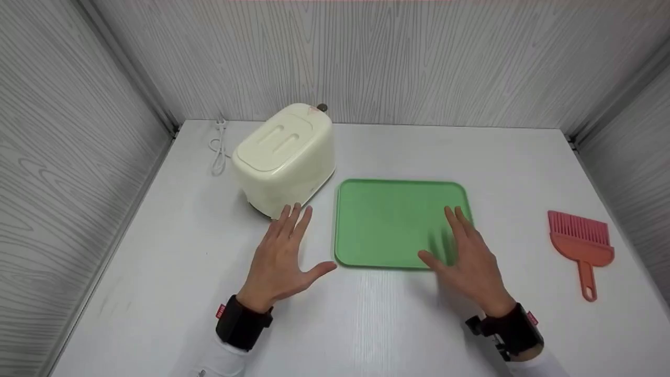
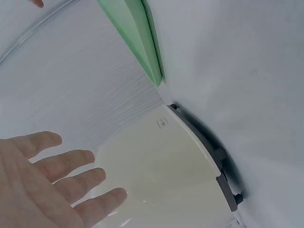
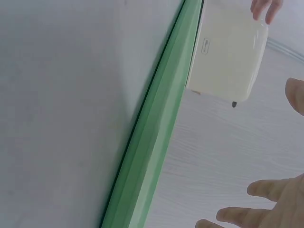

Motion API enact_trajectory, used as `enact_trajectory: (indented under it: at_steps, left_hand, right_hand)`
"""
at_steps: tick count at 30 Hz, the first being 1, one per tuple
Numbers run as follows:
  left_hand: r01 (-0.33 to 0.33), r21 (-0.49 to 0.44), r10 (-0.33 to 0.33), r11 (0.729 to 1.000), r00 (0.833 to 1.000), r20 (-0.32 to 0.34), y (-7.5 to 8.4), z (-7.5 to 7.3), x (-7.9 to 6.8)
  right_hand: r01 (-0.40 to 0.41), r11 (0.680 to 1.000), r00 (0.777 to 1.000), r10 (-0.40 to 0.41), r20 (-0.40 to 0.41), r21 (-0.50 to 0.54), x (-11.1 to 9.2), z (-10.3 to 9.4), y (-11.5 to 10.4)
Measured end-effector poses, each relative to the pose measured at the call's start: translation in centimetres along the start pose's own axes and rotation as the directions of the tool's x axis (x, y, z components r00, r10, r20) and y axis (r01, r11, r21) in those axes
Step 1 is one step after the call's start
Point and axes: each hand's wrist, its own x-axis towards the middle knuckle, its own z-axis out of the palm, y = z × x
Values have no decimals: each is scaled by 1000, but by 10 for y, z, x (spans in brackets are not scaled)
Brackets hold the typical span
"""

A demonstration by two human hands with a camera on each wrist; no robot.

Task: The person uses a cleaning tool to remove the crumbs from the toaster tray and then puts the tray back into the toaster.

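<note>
My left hand (image 1: 277,259) has its fingers spread, just in front of a cream toaster (image 1: 285,152) at the left; it holds nothing. In the left wrist view the fingers of the left hand (image 2: 52,183) reach toward the toaster's side (image 2: 152,171). My right hand (image 1: 473,264), likewise spread and holding nothing, hovers over the front right corner of a green tray (image 1: 390,225). The right wrist view shows the tray's edge (image 3: 152,128) running beside the right hand (image 3: 275,204). Two slots, which look covered by a lid, mark the toaster's top.
At the far right lies an orange-red brush (image 1: 583,248), its pink bristles pointing to the back. A white power cord (image 1: 220,152) lies bundled left of the toaster. Grey wood-grain panels (image 1: 398,63) wall the white table (image 1: 361,319) at the back and both sides.
</note>
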Motion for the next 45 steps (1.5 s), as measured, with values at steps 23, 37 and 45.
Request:
enact_trajectory:
  at_steps: [23,37,45]
  left_hand:
    - [13,-45,-19,999,990,-137,-59,-57,17]
    - [178,-180,-187,968,982,-34,-98,-68,41]
    - [229,-243,-243,943,970,-29,-120,-63,52]
  right_hand:
    - [160,944,984,-177,32,290,61,56,-84]
    - [86,926,987,-128,93,368,105,84,-123]
    - [124,911,982,-170,85,393,120,104,-142]
